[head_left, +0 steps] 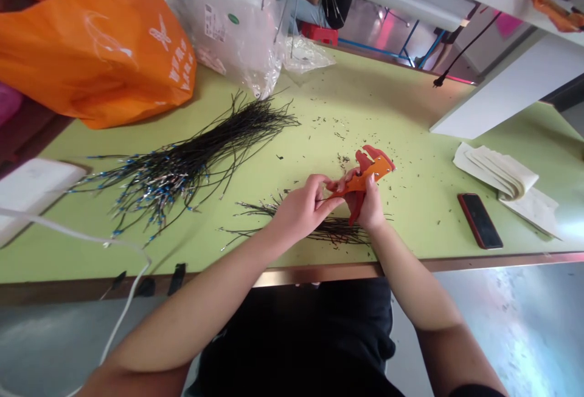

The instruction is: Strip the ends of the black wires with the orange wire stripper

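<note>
My right hand (370, 205) is closed around an orange and red wire stripper (365, 179), its jaws pointing up and away from me. Close beside the tool, my left hand (303, 205) pinches a thin black wire near the handles; most of that wire is hidden by the fingers. Beneath both hands lies a small bundle of black wires (340, 233) with bare or metal-tipped ends. Farther left spreads a larger bundle of black wires (196, 157), many with blue and silvery ends.
An orange bag (104, 50) and a clear plastic bag (232, 26) stand at the back left. Black scraps (340, 135) litter the green table (410, 214). To the right are a phone (480, 220) and folded cloth (502, 172). A white cable (137, 275) crosses the left edge.
</note>
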`<control>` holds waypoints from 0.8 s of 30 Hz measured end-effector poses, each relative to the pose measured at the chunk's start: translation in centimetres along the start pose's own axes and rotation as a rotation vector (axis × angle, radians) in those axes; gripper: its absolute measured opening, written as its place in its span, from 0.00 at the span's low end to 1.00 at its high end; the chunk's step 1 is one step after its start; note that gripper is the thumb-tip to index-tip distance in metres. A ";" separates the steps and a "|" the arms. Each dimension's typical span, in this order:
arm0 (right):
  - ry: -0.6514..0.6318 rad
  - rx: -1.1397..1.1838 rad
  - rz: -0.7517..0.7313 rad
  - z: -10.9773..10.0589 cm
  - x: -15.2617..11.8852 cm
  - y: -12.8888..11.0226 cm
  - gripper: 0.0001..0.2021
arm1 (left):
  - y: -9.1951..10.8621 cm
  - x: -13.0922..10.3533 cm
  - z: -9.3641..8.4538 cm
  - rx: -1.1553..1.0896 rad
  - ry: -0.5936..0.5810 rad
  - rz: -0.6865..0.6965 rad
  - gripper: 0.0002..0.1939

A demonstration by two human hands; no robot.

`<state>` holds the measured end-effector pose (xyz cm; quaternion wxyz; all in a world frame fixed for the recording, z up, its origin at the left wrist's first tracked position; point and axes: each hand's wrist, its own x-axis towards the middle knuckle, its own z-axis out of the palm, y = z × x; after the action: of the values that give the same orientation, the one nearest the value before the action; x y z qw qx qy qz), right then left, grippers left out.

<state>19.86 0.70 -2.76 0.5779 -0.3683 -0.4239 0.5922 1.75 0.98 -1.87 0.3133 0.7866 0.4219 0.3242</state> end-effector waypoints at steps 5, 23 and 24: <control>0.041 -0.136 -0.059 -0.3 0.1 0.3 0.28 | 0.0 0.2 0.1 0.026 -0.054 -0.049 0.20; -0.438 0.008 0.174 -1.3 -0.7 -1.3 0.26 | -0.5 0.7 0.1 -0.177 -0.086 0.118 0.17; -0.443 0.006 0.191 -1.2 -0.7 -1.2 0.27 | -0.5 0.7 0.2 -0.192 -0.081 0.116 0.18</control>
<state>21.45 0.04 -2.16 0.4136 -0.2661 -0.5016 0.7117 1.95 1.79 -2.19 0.3845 0.7886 0.3297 0.3487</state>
